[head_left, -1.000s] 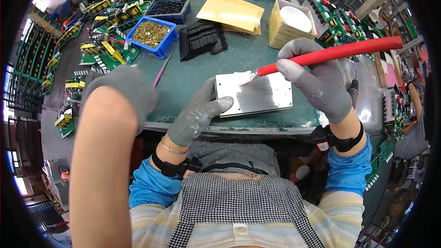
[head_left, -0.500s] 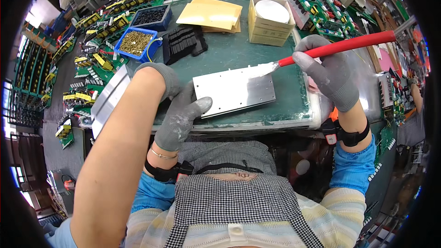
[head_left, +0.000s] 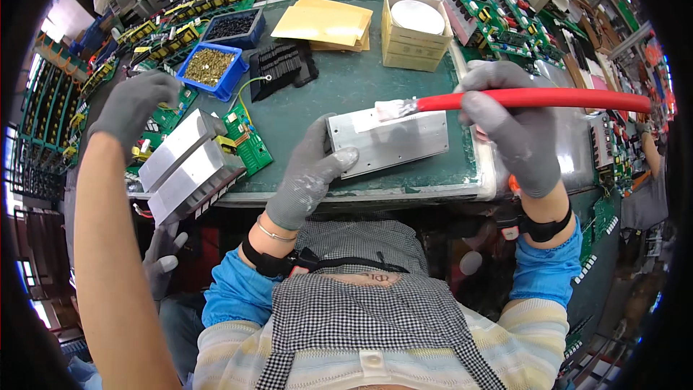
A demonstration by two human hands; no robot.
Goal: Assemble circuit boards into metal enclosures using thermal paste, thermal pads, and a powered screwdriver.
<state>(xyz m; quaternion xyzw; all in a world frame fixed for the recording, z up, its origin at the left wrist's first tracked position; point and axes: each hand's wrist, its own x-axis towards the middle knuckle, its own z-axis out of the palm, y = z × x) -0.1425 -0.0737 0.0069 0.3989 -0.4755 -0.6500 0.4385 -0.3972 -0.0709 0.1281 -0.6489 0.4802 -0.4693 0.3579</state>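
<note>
My left hand point(head_left: 307, 166), in a grey glove, grips the left end of a flat silver metal plate point(head_left: 404, 146), its thumb on the plate's face. Small holes run along the plate's edges. My right hand point(head_left: 514, 126), gloved too, holds a red-handled brush point(head_left: 534, 99) between thumb and fingers. White paste coats the brush's tip, which rests on the plate's upper left part. A white smear lies along the plate's upper edge there.
A co-worker's gloved hand point(head_left: 137, 108) is at the left, near two metal heat sinks point(head_left: 191, 173) and a circuit board point(head_left: 247, 144). Behind lie a blue bin of screws point(head_left: 232, 76), black strips point(head_left: 278, 68), yellow envelopes point(head_left: 321, 23) and a box point(head_left: 413, 47) holding a white round container.
The brush has moved left along the plate, and the plate has shifted slightly right. The co-worker's arm has swung left, away from my left hand, leaving the heat sinks and circuit board visible.
</note>
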